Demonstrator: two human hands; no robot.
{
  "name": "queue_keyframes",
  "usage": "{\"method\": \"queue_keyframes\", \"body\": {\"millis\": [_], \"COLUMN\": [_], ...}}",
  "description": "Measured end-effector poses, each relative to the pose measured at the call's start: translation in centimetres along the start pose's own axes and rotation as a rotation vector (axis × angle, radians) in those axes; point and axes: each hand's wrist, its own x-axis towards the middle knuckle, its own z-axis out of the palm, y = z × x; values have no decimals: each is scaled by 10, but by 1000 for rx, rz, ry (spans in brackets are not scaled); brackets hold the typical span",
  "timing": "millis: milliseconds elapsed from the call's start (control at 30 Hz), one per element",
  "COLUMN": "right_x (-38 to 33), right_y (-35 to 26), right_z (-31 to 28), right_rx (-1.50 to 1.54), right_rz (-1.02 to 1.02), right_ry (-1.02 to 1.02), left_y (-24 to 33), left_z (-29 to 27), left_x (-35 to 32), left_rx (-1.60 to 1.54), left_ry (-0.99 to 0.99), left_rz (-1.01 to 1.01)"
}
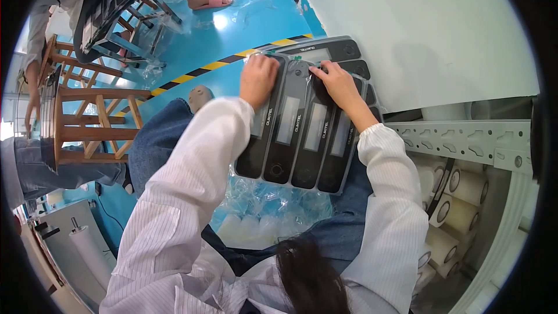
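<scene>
Several long dark panels with rounded ends and pale rectangular windows (318, 127) lie side by side over my lap. A shiny clear layer shows over them, with small green tabs (297, 58) at the far ends. My left hand (258, 79) is at the far end of the leftmost panel (250, 160), its fingers curled and slightly blurred. What they pinch, if anything, is hidden. My right hand (338, 85) is over the far ends of the panels to the right, thumb and forefinger close together. Whatever lies between them is too small to make out.
More dark panels (340, 49) lie beyond my hands, beside a white board (418, 35). Crumpled clear film (261, 197) lies below my lap. White rolls (468, 186) sit under a metal rail at right. Wooden stools (99, 134) and co-workers are at left.
</scene>
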Motion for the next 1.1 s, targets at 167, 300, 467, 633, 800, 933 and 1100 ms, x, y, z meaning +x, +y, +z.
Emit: {"method": "queue_keyframes", "body": {"millis": [167, 300, 467, 633, 800, 933, 1100], "right_x": [-5, -17, -36, -82, -103, -105, -109], "right_y": [5, -15, -45, -38, -43, -67, -101], "right_z": [-1, -9, -31, -38, -43, -56, -71], "right_rx": [-50, 24, 164, 210, 267, 276, 407], "right_rz": [-81, 14, 180, 218, 243, 382, 480], "right_ry": [-35, 71, 47, 25, 41, 15, -116], "left_y": [56, 51, 67, 61, 62, 64, 50], "left_z": [2, 9, 15, 21, 23, 26, 30], "left_x": [-34, -25, -18, -19, -20, -12, -14], "left_rx": [-264, -176, -91, -77, -136, -199, -190], "left_ry": [-68, -97, -217, -184, -133, -101, -100], "left_rz": [-103, -167, -263, -157, -172, -299, -142]}}
